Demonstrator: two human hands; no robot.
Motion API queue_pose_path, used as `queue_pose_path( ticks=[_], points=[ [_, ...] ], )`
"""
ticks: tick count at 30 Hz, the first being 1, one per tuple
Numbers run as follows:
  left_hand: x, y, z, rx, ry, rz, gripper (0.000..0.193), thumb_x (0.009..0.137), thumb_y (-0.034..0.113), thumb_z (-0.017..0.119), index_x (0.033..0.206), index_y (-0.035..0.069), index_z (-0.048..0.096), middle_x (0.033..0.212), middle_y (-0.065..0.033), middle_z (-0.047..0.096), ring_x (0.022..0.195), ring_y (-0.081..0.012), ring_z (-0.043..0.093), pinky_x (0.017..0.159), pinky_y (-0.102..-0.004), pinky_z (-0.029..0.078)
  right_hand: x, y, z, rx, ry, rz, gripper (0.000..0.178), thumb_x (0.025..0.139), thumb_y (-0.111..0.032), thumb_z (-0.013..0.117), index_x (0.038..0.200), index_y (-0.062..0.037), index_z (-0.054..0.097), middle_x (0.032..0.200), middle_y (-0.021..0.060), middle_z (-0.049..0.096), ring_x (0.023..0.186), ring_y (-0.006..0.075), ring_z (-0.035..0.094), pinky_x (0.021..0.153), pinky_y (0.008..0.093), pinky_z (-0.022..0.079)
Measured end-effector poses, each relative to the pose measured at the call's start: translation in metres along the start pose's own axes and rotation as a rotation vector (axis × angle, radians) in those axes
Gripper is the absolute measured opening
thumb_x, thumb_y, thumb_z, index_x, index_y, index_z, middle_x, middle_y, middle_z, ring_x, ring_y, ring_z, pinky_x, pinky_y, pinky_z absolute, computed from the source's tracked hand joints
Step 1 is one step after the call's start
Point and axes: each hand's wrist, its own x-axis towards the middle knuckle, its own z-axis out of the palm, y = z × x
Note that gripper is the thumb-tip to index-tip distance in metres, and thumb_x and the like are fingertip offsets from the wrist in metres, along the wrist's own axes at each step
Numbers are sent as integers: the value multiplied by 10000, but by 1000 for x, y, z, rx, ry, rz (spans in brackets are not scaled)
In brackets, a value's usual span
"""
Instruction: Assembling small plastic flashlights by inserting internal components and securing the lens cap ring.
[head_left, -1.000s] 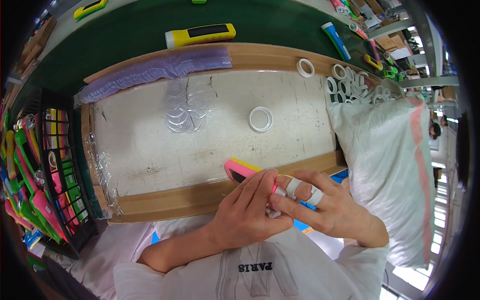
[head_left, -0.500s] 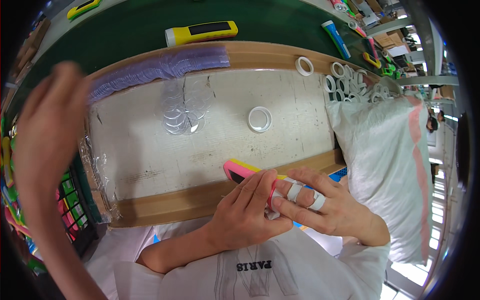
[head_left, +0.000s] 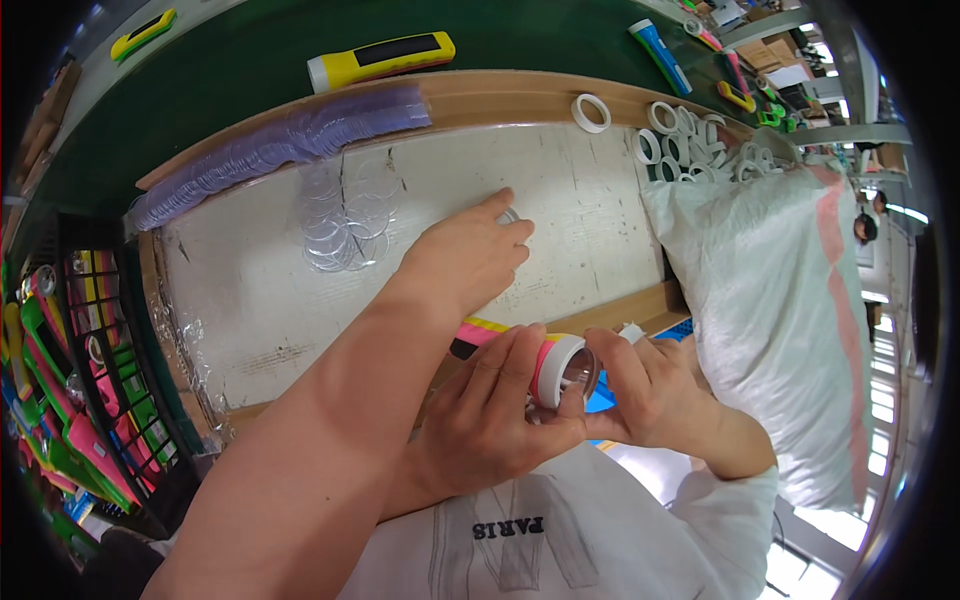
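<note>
Close to my chest I hold a pink flashlight (head_left: 556, 368) that has a yellow stripe, a white head ring and a clear lens. My left hand (head_left: 480, 430) wraps its body from the left. My right hand (head_left: 650, 395) pinches the white head with thumb and fingers. Another person's bare arm reaches in from the lower left across my left forearm. That person's hand (head_left: 470, 255) rests on the white board (head_left: 580, 200), covering a white ring (head_left: 510, 214) whose edge just shows at the fingertips.
Loose clear discs (head_left: 340, 215) lie on the board, under a long row of stacked discs (head_left: 280, 145). A heap of white rings (head_left: 690, 140) sits far right above a large white sack (head_left: 770, 300). A yellow flashlight (head_left: 380, 58) lies beyond; a rack of coloured flashlights (head_left: 70, 390) stands left.
The other person's arm swung in from the left and now reaches over the white ring on the board. My hands turned the flashlight so that its lens faces up.
</note>
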Motion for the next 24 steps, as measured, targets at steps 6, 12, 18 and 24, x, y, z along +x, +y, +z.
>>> queue_pose_path(
  ticks=[6, 12, 18, 24],
  points=[
    [-9, 0, -2, 46, -57, -34, 130, 764, 177, 690, 833, 111, 602, 1008, -215, 646, 862, -286, 682, 759, -336, 584, 16, 13, -15, 100, 105, -217, 538, 781, -272, 754, 1203, 2, 563, 938, 167, 591, 635, 217, 624, 513, 317, 528],
    [-4, 5, -3, -4, -93, -65, 171, 715, 141, 708, 865, 144, 628, 1087, -197, 624, 930, -289, 659, 755, -341, 568, -3, 1, 3, 84, -34, 24, 478, 793, -219, 726, 1179, 17, 572, 1070, 166, 561, 660, 209, 619, 511, 305, 536],
    [0, -4, -4, 37, -79, -7, 183, 756, 186, 696, 935, 192, 656, 1116, -162, 609, 980, -270, 638, 789, -324, 543, 9, 8, 4, 20, 129, -172, 598, 749, -325, 765, 1126, 88, 552, 969, 148, 578, 717, 201, 581, 507, 312, 531],
    [6, -43, 9, -377, -111, -212, 646, 671, 185, 802, 1234, 54, 514, 1164, -209, 596, 952, -339, 635, 789, -389, 519, 27, 19, 20, 254, 233, 204, 530, 823, -471, 706, 948, 13, 527, 673, 152, 585, 585, 331, 624, 483, 396, 497]
  ],
)
